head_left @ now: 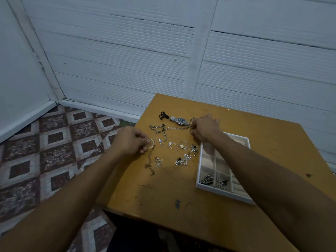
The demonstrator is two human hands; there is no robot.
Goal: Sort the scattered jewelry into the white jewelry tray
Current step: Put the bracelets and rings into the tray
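Noted nearest, on orange-brown wooden table (163, 197): white rectangular compartmented jewelry tray (225, 195). Found in tray's nearest-left compartments a dark metal chain bundle (206, 179) and, beside it, a string of small white pearls (220, 183). Tray's middle hidden under right forearm.

Logged just left of tray: white pearl cluster (186, 158). Farther left of tray: thin gold link bracelet (150, 161), loose on table.

Recorded left hand (130, 140) well left of tray: fingers curled, thumb and forefinger pinching small gold ring (152, 142) by bracelet's far end.

Recorded right hand (204, 129) just beyond tray's far-left corner: fingers curled, pinching end of chunky silver link chain (163, 129); rest of chain flat on table.

Farthest, beyond and left of tray: silver-banded wristwatch (180, 120) with dark dial, then black plastic claw clip (163, 115).
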